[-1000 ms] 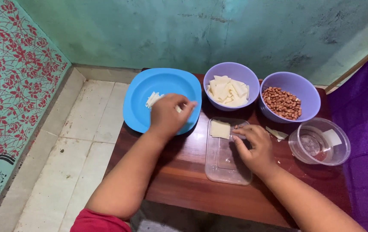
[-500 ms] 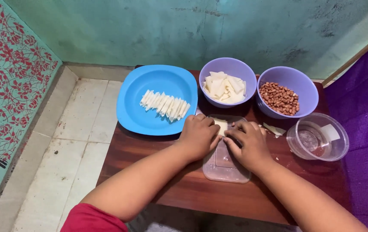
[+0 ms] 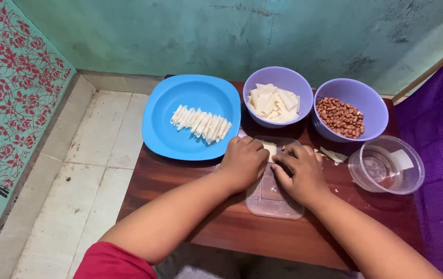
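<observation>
My left hand [image 3: 243,161] and my right hand [image 3: 302,172] are side by side over a clear plastic lid [image 3: 273,199] on the low wooden table [image 3: 180,191]. Between their fingertips lies a pale square wrapper sheet [image 3: 270,148], and both hands pinch or press it. A blue plate [image 3: 195,95] at the left of the hands holds a row of several rolled white wrappers [image 3: 200,123]. Behind the hands stand a purple bowl of flat wrapper sheets [image 3: 274,102] and a purple bowl of peanuts [image 3: 342,117].
A clear round container [image 3: 386,165] with a little liquid and a white scrap stands at the right. A loose wrapper strip [image 3: 333,154] lies by it. Tiled floor [image 3: 82,170] runs at the left, a teal wall [image 3: 231,31] behind, purple cloth [image 3: 438,129] at the right.
My left hand has left the blue plate, where it laid a roll, and come back to the sheet on the lid beside my right hand.
</observation>
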